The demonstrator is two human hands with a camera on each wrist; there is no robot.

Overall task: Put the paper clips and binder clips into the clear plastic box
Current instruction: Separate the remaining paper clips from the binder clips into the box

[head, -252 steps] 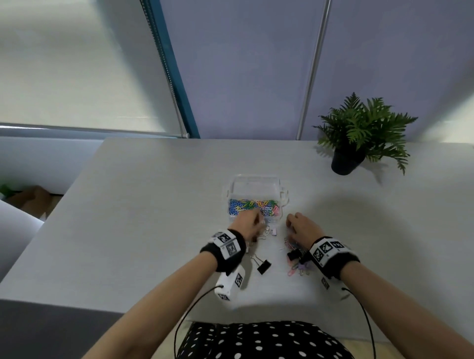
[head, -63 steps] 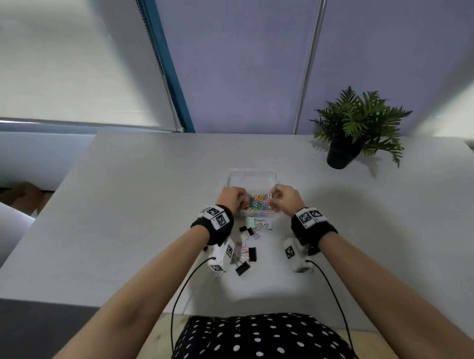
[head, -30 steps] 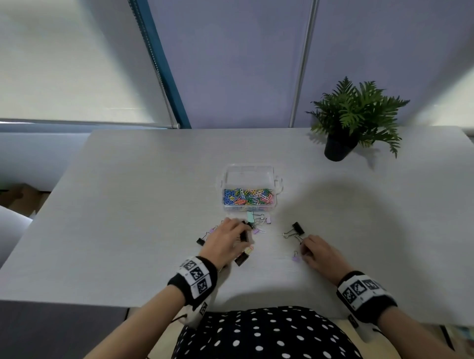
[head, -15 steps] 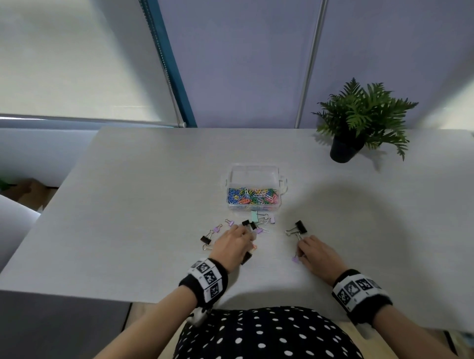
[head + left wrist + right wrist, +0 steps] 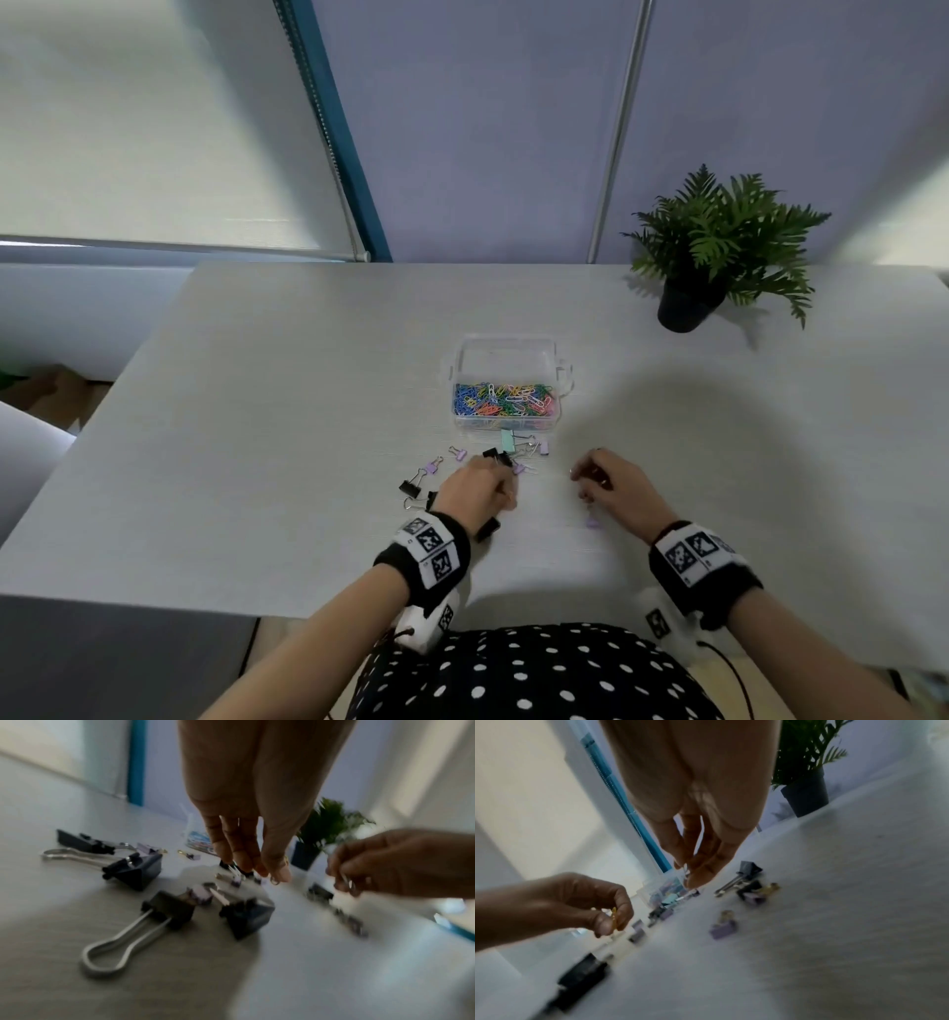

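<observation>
The clear plastic box [image 5: 506, 349] stands mid-table with colourful paper clips [image 5: 500, 401] in its near half. Binder clips lie in front of it: a mint one [image 5: 507, 438], small purple ones [image 5: 430, 467] and black ones [image 5: 409, 488]. My left hand [image 5: 500, 485] hovers over this scatter and pinches a small gold-wired clip [image 5: 614, 918]. To the right, my right hand [image 5: 583, 478] pinches a thin silver wire [image 5: 347, 882], seemingly a clip's handle. A black binder clip [image 5: 749, 869] and a purple one [image 5: 722, 927] lie on the table below it.
A potted fern [image 5: 714, 246] stands at the table's far right corner. Big black binder clips [image 5: 136, 870] lie just left of my left hand. The near table edge runs close under my wrists. A wall and a window blind close off the far side.
Both hands came back from the box to the scattered clips. In the last half second my right hand moved forward and left over the black clip, and the left hand stayed put.
</observation>
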